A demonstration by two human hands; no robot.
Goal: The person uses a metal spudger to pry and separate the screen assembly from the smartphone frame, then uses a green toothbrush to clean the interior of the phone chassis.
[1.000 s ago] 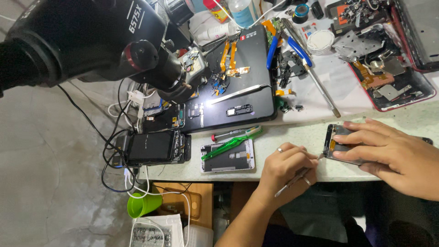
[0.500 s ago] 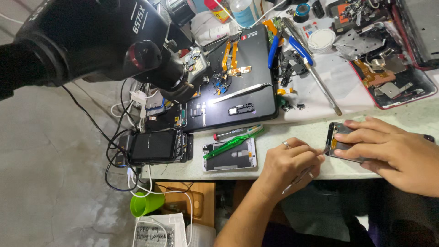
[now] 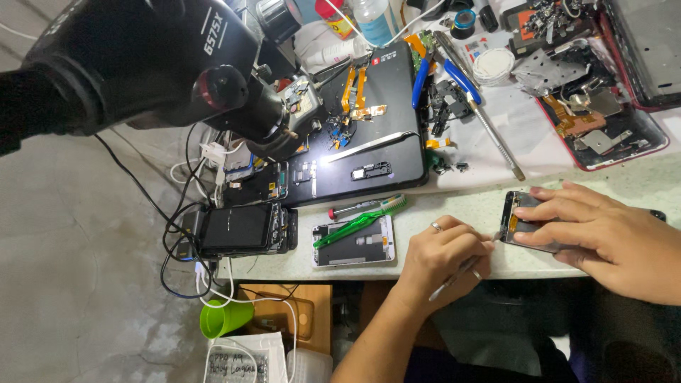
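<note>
We pressed our right hand [image 3: 610, 237] flat on the opened phone [image 3: 521, 228] at the desk [image 3: 454, 206] edge, fingers spread rather than gripping. Our left hand [image 3: 440, 259] pinched a thin metal tool [image 3: 461, 273], probably tweezers, its tip touching the phone's left edge. A green toothbrush [image 3: 358, 221] lay nearby.

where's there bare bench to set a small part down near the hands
Bare strip of bench between the black mat and the left hand, right of the white phone. Another bare patch above the right hand, below the red tray. The back of the bench is crowded with tools and parts.
</note>
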